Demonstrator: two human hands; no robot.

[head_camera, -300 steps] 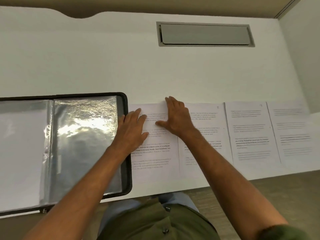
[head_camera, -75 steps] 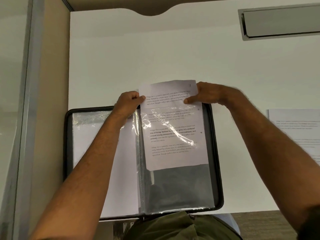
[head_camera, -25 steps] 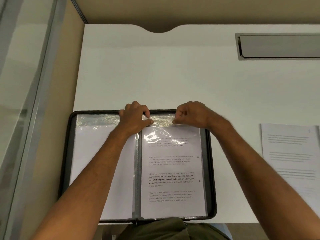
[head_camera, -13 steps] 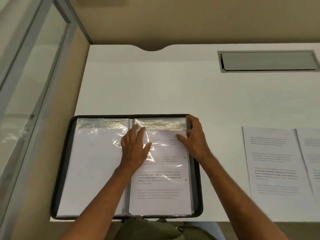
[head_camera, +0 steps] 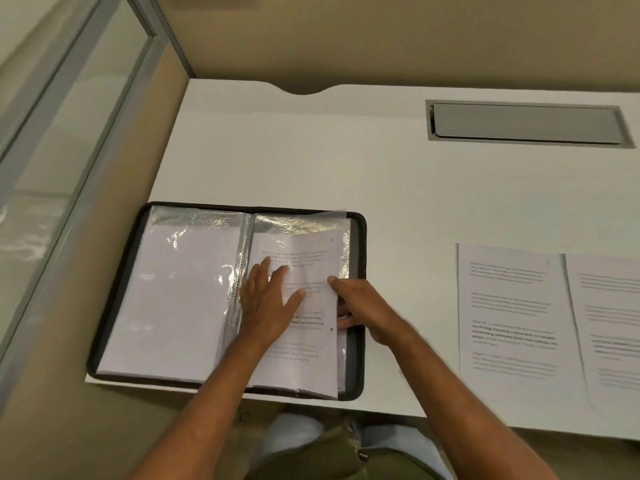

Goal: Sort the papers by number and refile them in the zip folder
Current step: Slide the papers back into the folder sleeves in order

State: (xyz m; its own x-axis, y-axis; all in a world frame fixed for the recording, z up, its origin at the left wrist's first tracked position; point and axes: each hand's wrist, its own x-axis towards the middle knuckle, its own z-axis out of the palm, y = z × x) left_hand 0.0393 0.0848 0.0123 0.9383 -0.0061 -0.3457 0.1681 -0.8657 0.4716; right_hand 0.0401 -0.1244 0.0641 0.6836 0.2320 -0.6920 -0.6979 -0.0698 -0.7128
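Note:
The black zip folder (head_camera: 117, 292) lies open at the desk's front left, with clear plastic sleeves on both sides. A printed page sits in the right sleeve (head_camera: 311, 334), whose outer edge is lifted off the folder. My left hand (head_camera: 268, 301) lies flat on that sleeve near the spine, fingers straight. My right hand (head_camera: 362, 308) grips the sleeve's right edge, thumb on top and fingers underneath. The left sleeve (head_camera: 176, 292) holds a white sheet. Two more printed papers, one (head_camera: 512, 313) and the other (head_camera: 609, 317), lie side by side on the desk to the right.
The white desk (head_camera: 346, 161) has a grey cable hatch (head_camera: 526, 124) at the back right and a notch in its back edge. A beige partition and a glass panel (head_camera: 45, 161) close off the left side. The folder reaches the desk's front edge.
My right hand went from the sleeve's upper right corner down to its right edge and lifted it. The left hand stayed flat near the spine. The view shifted, showing more of the desk.

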